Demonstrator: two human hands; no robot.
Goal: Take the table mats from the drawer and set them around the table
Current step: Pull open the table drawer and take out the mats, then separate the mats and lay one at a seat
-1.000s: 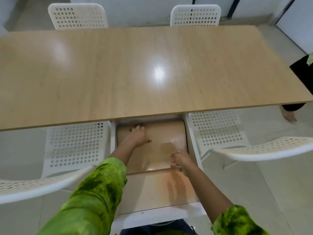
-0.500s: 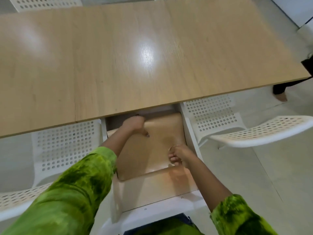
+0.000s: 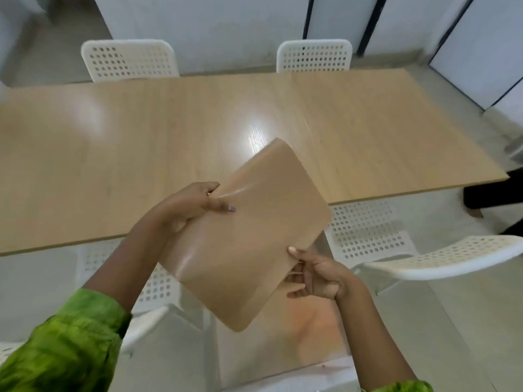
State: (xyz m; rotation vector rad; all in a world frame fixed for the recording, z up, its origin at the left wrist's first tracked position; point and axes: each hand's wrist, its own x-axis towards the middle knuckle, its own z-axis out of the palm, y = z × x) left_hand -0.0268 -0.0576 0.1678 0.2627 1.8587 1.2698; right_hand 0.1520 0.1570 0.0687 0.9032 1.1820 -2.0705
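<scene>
Just short of the desk's near edge, the open drawer (image 3: 319, 335) lies lowest. Above it the right hand (image 3: 317, 275) pinches the nearer long edge of the table mats (image 3: 249, 241), thumb on top and fingers curled beneath. The left hand (image 3: 189, 210) grips the opposite long edge, closer to the desk (image 3: 113, 151). The mats hang tilted in the air — long axis running near-left to far-right, far end over the desk's near edge — so setting them down probably needs only a short carry forward.

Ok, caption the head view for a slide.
Left hand and right hand grip tan rounded-corner table mats by the light wooden table.
</scene>
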